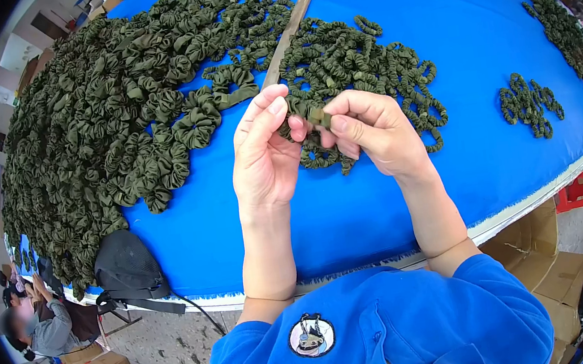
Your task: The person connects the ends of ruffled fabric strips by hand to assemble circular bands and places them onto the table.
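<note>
Both of my hands are raised over the blue cloth in the middle of the head view, close together. A small dark green scrunchie (319,117) is stretched between them. My left hand (266,145) has its thumb and fingers bent around the scrunchie's left part, which is mostly hidden by the fingers. My right hand (374,128) pinches its right end between thumb and forefinger. Just beyond the hands lies a pile of thin green scrunchies (345,52). To the left spreads a large heap of fuller green scrunchies (126,78).
A wooden strip (297,17) separates the piles on the blue cloth (477,35). A small scrunchie cluster (531,106) and a long row (565,39) lie right. A black bag (127,264) sits at the table edge. Cardboard boxes (549,267) stand below; a person (54,324) sits far left.
</note>
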A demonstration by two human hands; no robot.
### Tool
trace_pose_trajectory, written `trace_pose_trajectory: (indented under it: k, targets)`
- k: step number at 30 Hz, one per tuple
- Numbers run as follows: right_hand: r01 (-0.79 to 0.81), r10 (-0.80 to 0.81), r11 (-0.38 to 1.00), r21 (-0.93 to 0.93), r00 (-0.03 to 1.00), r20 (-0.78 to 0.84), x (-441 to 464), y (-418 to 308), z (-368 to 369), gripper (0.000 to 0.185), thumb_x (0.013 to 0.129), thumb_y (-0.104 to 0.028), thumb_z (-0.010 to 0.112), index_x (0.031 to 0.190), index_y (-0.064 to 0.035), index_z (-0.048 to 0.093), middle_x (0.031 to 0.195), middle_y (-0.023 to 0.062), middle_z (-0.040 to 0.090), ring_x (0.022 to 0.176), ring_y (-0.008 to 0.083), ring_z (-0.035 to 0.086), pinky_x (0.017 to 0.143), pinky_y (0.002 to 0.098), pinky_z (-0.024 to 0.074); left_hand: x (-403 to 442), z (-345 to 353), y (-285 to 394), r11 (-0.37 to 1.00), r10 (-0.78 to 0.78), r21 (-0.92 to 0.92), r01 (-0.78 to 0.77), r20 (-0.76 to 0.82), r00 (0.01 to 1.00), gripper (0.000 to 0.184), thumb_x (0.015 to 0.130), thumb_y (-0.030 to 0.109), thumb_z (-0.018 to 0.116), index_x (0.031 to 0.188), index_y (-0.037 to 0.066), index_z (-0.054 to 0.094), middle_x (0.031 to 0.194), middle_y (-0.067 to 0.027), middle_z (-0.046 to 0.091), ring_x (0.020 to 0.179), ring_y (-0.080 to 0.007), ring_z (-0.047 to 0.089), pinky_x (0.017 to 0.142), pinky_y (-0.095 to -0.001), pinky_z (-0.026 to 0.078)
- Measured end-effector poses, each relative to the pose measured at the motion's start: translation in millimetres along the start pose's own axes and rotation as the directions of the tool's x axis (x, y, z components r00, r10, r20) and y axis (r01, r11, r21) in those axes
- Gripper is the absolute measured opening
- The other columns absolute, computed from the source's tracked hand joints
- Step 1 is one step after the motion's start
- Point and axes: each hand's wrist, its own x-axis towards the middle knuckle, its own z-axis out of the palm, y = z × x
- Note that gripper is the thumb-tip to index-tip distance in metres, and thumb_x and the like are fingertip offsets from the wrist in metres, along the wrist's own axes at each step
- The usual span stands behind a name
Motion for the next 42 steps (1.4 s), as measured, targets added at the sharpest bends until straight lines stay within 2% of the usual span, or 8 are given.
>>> trace_pose_trajectory:
  k: [12, 18, 23, 28, 30, 32, 38, 42]
  targets:
    - [0.053, -0.080, 0.973, -0.225, 0.991, -0.111, 0, -1, 12, 0.016, 0.083, -0.015, 0.064, 0.088, -0.0023, 0.055, 0.066, 0.0034, 0.061, 0.061, 0.0080, 0.056, 0.051, 0.0159, 0.0381, 0, -4, -9, 0.955, -0.034, 0.297, -0.007, 0.131, 0.991, 0.018, 0.083, 0.002, 0.057, 0.100, -0.001, 0.059, 0.076, -0.0067, 0.059, 0.063, -0.0101, 0.053, 0.058, -0.0192, 0.043]
    - [0.049, -0.085, 0.963, -0.264, 0.989, -0.125, 0, -6, 13, 0.011, 0.082, -0.011, 0.063, 0.085, -0.0032, 0.055, 0.063, 0.0008, 0.058, 0.056, 0.0057, 0.051, 0.049, 0.0166, 0.0358, 0, -4, -10, 0.935, -0.007, 0.353, -0.033, 0.112, 0.994, 0.018, 0.082, 0.002, 0.058, 0.100, 0.000, 0.059, 0.074, -0.0055, 0.059, 0.062, -0.0089, 0.052, 0.057, -0.0197, 0.044]
    - [-0.063, 0.033, 0.937, -0.344, 0.995, -0.090, -4, -13, 11, 0.007, 0.080, -0.002, 0.061, 0.083, -0.0046, 0.056, 0.063, -0.0001, 0.053, 0.053, 0.0037, 0.043, 0.047, 0.0163, 0.0322, 9, -21, 2, 0.997, -0.075, -0.007, 0.076, 0.087, 0.993, 0.018, 0.081, 0.003, 0.059, 0.099, 0.001, 0.059, 0.072, -0.0042, 0.060, 0.061, -0.0078, 0.051, 0.055, -0.0193, 0.042]
    - [0.054, -0.085, 0.899, -0.435, 0.995, -0.053, -4, -14, 12, 0.009, 0.077, 0.002, 0.059, 0.075, -0.0050, 0.054, 0.060, -0.0014, 0.051, 0.052, 0.0035, 0.041, 0.047, 0.0176, 0.0309, 18, -31, 9, 0.964, -0.042, -0.236, 0.122, 0.316, 0.948, 0.016, 0.082, 0.003, 0.052, 0.095, 0.001, 0.061, 0.069, -0.0031, 0.057, 0.055, -0.0066, 0.045, 0.051, -0.0157, 0.035]
    - [0.100, -0.145, 0.880, -0.464, 0.988, -0.062, -6, -12, 10, 0.008, 0.077, 0.002, 0.059, 0.074, -0.0045, 0.055, 0.059, -0.0019, 0.051, 0.051, 0.0040, 0.039, 0.047, 0.0181, 0.0303, 14, -23, 9, 0.983, -0.106, 0.177, 0.055, 0.294, 0.950, 0.011, 0.082, 0.006, 0.055, 0.091, 0.002, 0.062, 0.065, -0.0017, 0.055, 0.055, -0.0070, 0.045, 0.051, -0.0169, 0.034]
    - [0.143, -0.202, 0.858, -0.494, 0.977, -0.068, -8, -12, 8, 0.008, 0.077, 0.003, 0.059, 0.074, -0.0040, 0.056, 0.059, -0.0023, 0.050, 0.050, 0.0044, 0.038, 0.046, 0.0185, 0.0297, 11, -18, 8, 0.828, -0.153, 0.560, -0.013, 0.249, 0.956, 0.008, 0.083, 0.008, 0.058, 0.086, 0.003, 0.062, 0.061, -0.0002, 0.053, 0.054, -0.0073, 0.045, 0.050, -0.0180, 0.034]
    - [0.150, -0.196, 0.857, -0.493, 0.980, -0.042, -7, -12, 5, 0.005, 0.076, 0.002, 0.058, 0.077, -0.0028, 0.058, 0.059, -0.0018, 0.051, 0.048, 0.0052, 0.037, 0.046, 0.0188, 0.0297, 9, -21, 4, 0.707, -0.240, 0.701, -0.090, 0.359, 0.902, 0.013, 0.085, 0.011, 0.056, 0.073, 0.005, 0.060, 0.058, 0.0009, 0.049, 0.053, -0.0070, 0.042, 0.050, -0.0185, 0.034]
    - [0.133, -0.151, 0.896, -0.425, 0.989, -0.008, -4, -21, 14, 0.005, 0.075, 0.002, 0.058, 0.078, -0.0014, 0.059, 0.058, -0.0008, 0.053, 0.048, 0.0062, 0.039, 0.045, 0.0197, 0.0302, 5, -11, -1, 0.892, -0.198, 0.441, 0.102, 0.179, 0.964, 0.021, 0.086, 0.012, 0.054, 0.066, 0.007, 0.055, 0.057, 0.0007, 0.048, 0.052, -0.0063, 0.041, 0.050, -0.0187, 0.034]
